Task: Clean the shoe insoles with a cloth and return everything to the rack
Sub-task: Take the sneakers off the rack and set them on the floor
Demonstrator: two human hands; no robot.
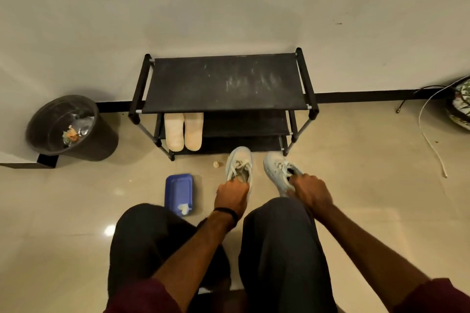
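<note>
The left hand (232,197) grips the heel end of the left shoe (239,164), fingers curled into its opening. The right hand (311,189) grips the right shoe (278,170) the same way, fingers hooked at the tongue and laces. Both shoes are pale, laced, toes pointing far, side by side but apart, on or just above the floor (356,185) directly near the rack (226,84); contact with the floor cannot be told.

The rack is black, against the wall, its top shelf bare and scuffed with pale marks. On a lower shelf at the left lie two beige insoles (183,131), side by side and touching, heels toward the near edge.

On the floor left of the left shoe lies a blue tray (178,189) with a small pale cloth (184,208) at its near end. A tiny yellowish object (216,164) sits between tray and rack. Far left stands a dark bin (73,128) with scraps inside. At the right edge are a white cable (429,140) and a patterned bag (461,107). The person's dark-trousered knees (277,236) fill the near part.
</note>
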